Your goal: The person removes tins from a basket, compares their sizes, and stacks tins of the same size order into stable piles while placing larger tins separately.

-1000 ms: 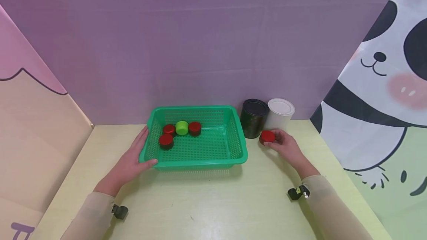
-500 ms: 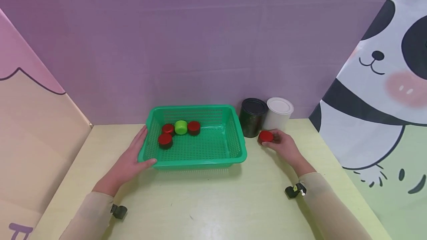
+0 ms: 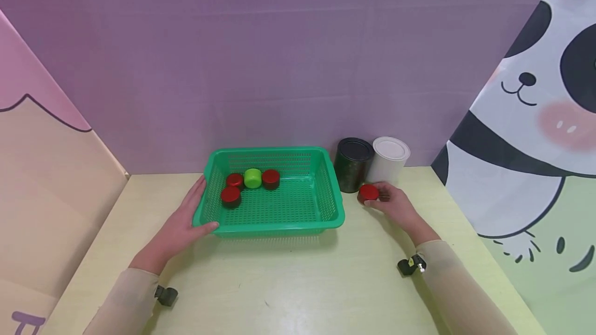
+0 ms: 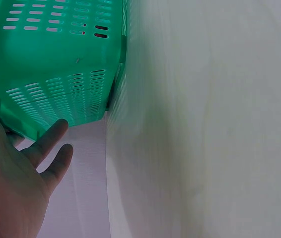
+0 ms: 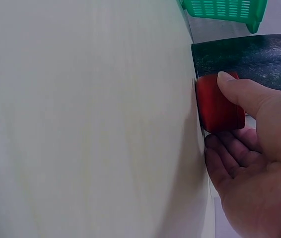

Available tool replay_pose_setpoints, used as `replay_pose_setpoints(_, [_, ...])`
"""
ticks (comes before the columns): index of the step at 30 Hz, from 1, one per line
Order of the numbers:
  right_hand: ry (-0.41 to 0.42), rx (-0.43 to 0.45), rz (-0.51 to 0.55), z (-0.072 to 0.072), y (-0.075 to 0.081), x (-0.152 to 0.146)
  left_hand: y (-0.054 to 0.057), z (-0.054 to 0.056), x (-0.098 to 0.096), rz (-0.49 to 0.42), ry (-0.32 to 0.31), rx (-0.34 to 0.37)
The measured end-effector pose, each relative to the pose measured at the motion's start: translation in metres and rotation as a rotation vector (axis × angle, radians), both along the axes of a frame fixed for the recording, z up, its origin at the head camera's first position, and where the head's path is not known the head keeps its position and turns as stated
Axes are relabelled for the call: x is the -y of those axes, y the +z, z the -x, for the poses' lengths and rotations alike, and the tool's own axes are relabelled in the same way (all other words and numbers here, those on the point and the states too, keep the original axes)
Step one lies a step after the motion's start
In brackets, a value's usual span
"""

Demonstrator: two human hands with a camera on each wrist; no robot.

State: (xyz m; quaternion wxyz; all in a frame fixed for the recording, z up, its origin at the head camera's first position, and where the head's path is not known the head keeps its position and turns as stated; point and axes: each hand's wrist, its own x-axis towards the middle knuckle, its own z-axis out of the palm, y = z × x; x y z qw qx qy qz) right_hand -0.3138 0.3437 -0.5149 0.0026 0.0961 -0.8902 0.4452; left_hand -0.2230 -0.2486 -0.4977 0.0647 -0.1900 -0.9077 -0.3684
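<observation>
In the head view, a green plastic basket point(image 3: 279, 229) stands on the table. My left hand point(image 3: 181, 226) rests against its left end, fingers straight along the side and thumb by the front rim. The left wrist view shows two fingers spread apart beside the perforated wall. To the basket's right, my right hand point(image 3: 396, 206) holds a small red round tin point(image 3: 368, 193) low at the table. In the right wrist view the thumb point(image 5: 245, 91) presses on this tin point(image 5: 217, 104), with the other fingers point(image 5: 230, 153) curved on its opposite side.
Inside the basket are a lime-green round tin point(image 3: 252, 178) and several red ones, such as the nearest red tin point(image 3: 231, 197). A black can point(image 3: 353, 167) and a white can point(image 3: 390, 156) stand side by side near the purple backdrop point(image 3: 279, 66), just behind my right hand.
The red tin has shifted slightly to the left along with the thumb of my right hand. My left hand and the basket stay in place.
</observation>
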Motion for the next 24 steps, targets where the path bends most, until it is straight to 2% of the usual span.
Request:
replay_pose_setpoints(16, [0.008, 0.028, 0.011, 0.0003, -0.0008, -0.0023, -0.0016, 0.0011, 0.0010, -0.018, -0.012, -0.006])
replay_pose_setpoints(24, [-0.045, -0.044, 0.029, -0.0037, 0.0013, -0.0021, -0.0037, 0.0021, 0.0013, -0.026, -0.012, 0.003])
